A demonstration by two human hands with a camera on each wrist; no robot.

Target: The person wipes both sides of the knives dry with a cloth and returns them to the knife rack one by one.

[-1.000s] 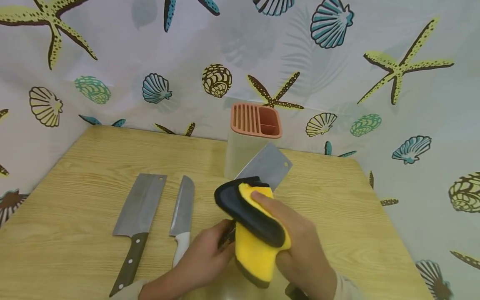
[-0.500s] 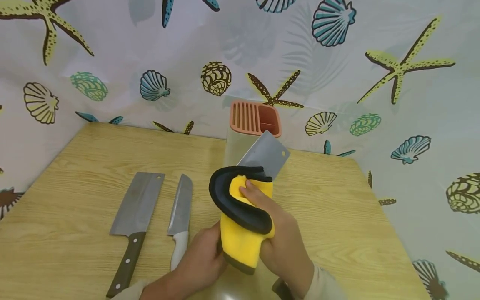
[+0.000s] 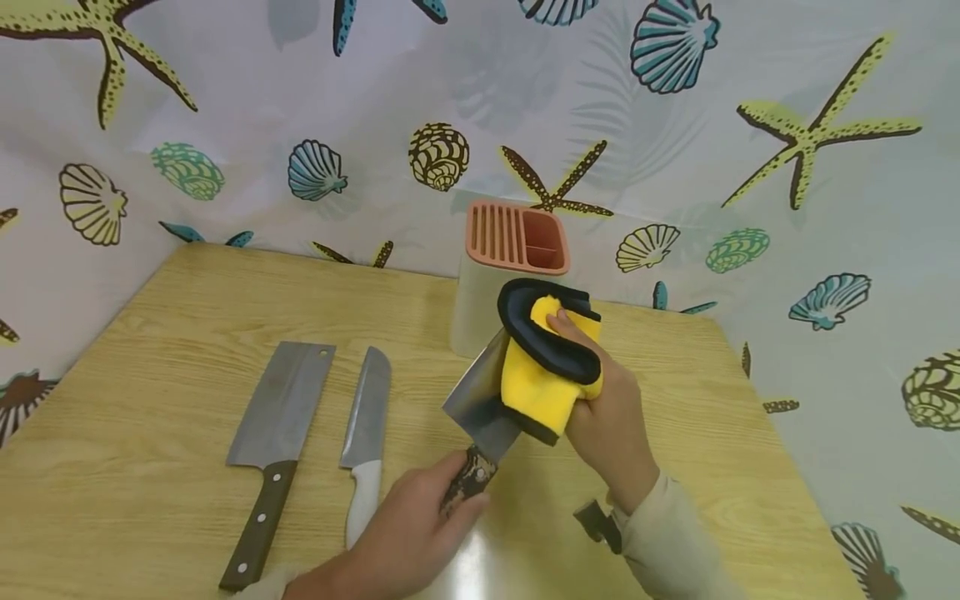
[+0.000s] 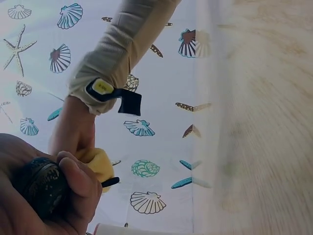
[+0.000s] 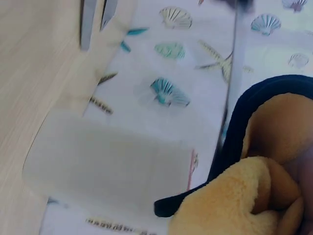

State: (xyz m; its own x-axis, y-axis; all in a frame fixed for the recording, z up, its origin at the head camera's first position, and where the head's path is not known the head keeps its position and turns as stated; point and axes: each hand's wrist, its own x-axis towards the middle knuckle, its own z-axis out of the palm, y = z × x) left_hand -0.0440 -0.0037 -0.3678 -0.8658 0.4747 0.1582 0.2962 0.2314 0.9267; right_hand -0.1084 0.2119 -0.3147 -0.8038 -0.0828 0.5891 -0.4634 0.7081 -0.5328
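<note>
My left hand [image 3: 408, 525] grips the dark mottled handle [image 3: 471, 479] of a cleaver [image 3: 477, 404], held up over the table with its blade pointing away and to the right. Fingers wrap round the handle's butt [image 4: 44, 188] in the left wrist view. My right hand [image 3: 611, 412] pinches a folded yellow cloth with black edging [image 3: 536, 387], its thumb on top. The cloth covers the far part of the blade, leaving the part near the handle in sight. In the right wrist view the plush cloth [image 5: 225, 200] fills the lower right corner.
A second cleaver [image 3: 281, 404] and a white-handled knife [image 3: 366, 417] lie on the wooden table [image 3: 150, 400] to the left. A pale knife block with an orange slotted top [image 3: 480, 308] stands behind the blade, before a shell-patterned cloth backdrop [image 3: 360, 75].
My right hand has carried the cloth up and right along the blade, away from the handle. The blade's far corner is now covered, and its near part and the handle show.
</note>
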